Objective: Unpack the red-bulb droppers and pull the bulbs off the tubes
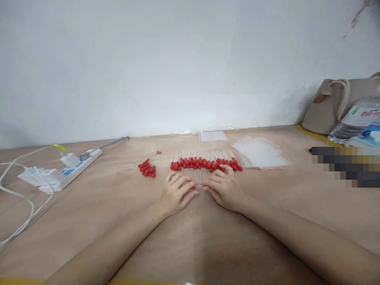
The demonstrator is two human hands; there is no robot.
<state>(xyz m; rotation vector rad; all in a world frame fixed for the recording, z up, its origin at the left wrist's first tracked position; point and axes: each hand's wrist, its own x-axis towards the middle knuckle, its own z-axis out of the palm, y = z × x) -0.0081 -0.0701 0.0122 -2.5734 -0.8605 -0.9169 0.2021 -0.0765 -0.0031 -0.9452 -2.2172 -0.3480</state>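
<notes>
My left hand (177,192) is closed around a glass dropper (199,186), a bit of its red rubber bulb showing between thumb and fingers. The clear tube lies sideways across the gap to my right hand (226,190), whose thumb and fingertips pinch its other end. Just beyond both hands, a row of glass droppers with red bulbs (202,162) lies side by side on the table, bulbs in the middle and thin tubes pointing away. More clear tubes (194,173) lie this side of the row, partly hidden by my fingers. Several loose red rubber bulbs (147,169) form a small pile to the left.
A stack of clear zip bags (259,152) lies right of the row, with a single bag (213,136) near the wall. On the left is a white power strip (77,172) with cables. A grey bag (322,105) and a water bottle (356,118) stand far right.
</notes>
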